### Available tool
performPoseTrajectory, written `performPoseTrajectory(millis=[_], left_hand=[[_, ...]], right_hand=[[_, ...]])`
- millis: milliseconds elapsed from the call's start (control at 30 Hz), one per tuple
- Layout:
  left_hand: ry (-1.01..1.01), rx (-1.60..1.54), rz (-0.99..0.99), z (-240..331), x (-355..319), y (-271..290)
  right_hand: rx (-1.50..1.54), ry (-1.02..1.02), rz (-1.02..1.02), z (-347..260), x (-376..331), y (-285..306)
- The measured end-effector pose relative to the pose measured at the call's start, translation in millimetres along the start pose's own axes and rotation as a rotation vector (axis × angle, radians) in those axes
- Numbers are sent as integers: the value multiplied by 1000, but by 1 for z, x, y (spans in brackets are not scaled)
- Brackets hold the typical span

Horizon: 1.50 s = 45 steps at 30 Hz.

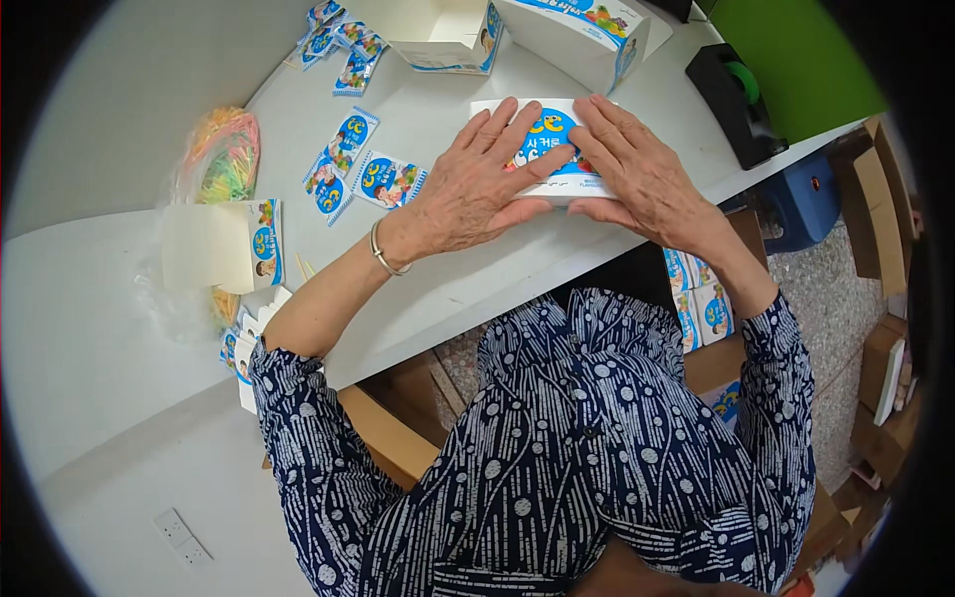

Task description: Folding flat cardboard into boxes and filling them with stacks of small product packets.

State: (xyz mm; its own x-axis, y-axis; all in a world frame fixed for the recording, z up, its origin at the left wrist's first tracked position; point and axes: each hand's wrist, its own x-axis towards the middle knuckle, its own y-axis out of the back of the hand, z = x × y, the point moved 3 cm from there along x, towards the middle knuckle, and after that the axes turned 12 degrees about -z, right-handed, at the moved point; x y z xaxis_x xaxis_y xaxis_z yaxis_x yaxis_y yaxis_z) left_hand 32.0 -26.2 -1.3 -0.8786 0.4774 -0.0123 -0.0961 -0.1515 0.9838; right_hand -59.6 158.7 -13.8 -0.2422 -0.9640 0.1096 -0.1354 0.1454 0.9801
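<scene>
A white and blue cardboard box [544, 121] with a cartoon print lies on the table, under both hands. My left hand [487, 174] rests over its left part, with the fingers across the top and the thumb along the near side. Over the right part lies my right hand [645, 177], its fingers likewise on top and its thumb at the near edge. Between them the two hands hold the box; the palms hide some of its surface. Several small printed sachets [390, 180] lie loose to the left of my left hand.
Beyond the hands stand an open box [438, 50] and another printed box [572, 40]. A black tape dispenser [731, 109] is at the right edge. At left are a bag of colourful sticks [229, 159] and an open carton [224, 244]. Below the table, a cardboard box holds printed packs [711, 308].
</scene>
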Motion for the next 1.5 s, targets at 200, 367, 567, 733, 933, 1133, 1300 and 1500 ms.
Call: performPoseTrajectory(millis=[200,367,567,733,933,1133,1300,1500], left_hand=[[-51,110,-72,-2,4,14],[-75,131,-63,-1,4,12],[-92,151,-71,-3,7,15],[-96,150,-86,-3,8,19],[-84,151,-51,-4,7,18],[-77,-126,132,-20,-5,14],[-166,66,146,-31,-16,15],[-226,206,153,-31,-19,6]], right_hand=[[17,-1,-149,3,8,15],[15,4,-165,-4,11,21],[-41,98,-44,-3,18,19],[-134,101,-133,-9,19,25],[-97,47,-335,-9,10,33],[-90,79,-176,-2,-13,10],[-126,101,-121,-2,-14,7],[-171,112,-77,-6,-11,8]])
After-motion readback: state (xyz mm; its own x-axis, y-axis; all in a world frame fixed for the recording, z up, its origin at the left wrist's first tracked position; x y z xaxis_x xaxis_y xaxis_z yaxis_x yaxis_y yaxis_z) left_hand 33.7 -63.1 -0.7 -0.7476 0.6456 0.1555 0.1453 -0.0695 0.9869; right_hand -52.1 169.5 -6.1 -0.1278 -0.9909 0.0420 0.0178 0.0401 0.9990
